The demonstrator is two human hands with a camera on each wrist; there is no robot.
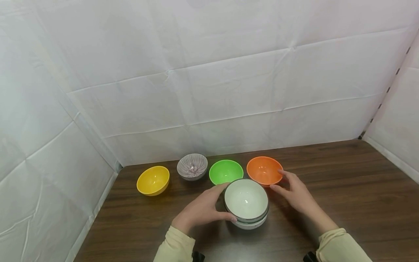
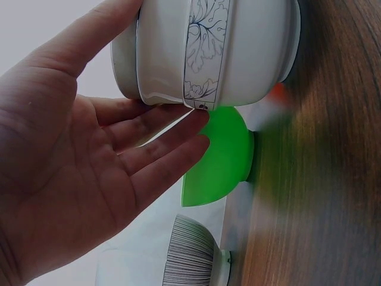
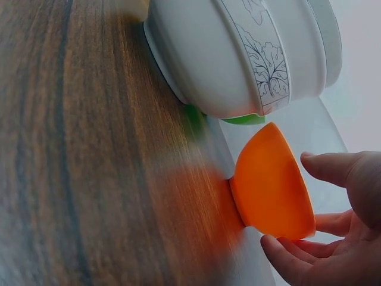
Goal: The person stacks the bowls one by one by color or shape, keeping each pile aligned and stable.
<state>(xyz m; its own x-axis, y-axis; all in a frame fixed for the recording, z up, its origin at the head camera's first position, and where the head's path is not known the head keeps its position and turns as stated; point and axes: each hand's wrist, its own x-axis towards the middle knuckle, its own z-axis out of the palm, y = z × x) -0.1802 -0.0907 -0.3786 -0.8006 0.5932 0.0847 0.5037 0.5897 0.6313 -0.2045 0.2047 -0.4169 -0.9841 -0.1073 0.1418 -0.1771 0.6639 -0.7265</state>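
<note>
A stack of white bowls (image 1: 246, 199) with dark rims stands on the table, a floral band running round its side (image 2: 205, 53). My left hand (image 1: 204, 207) holds the stack at its left side, thumb in front and fingers behind. The other fingers (image 2: 169, 161) lie fairly straight against the patterned wall. Beyond the stack to the right is an orange bowl (image 1: 264, 170). My right hand (image 1: 296, 193) is at that bowl's right edge, its thumb and fingers spread. In the right wrist view the fingers meet the orange bowl's side (image 3: 271, 190), while the thumb stands off its rim.
A green bowl (image 1: 226, 171) stands just behind the stack. Farther left are a bowl with dark stripes (image 1: 192, 166) and a yellow bowl (image 1: 153, 181). White sheeting (image 1: 229, 91) closes off the back and sides of the brown wooden table (image 1: 343, 189).
</note>
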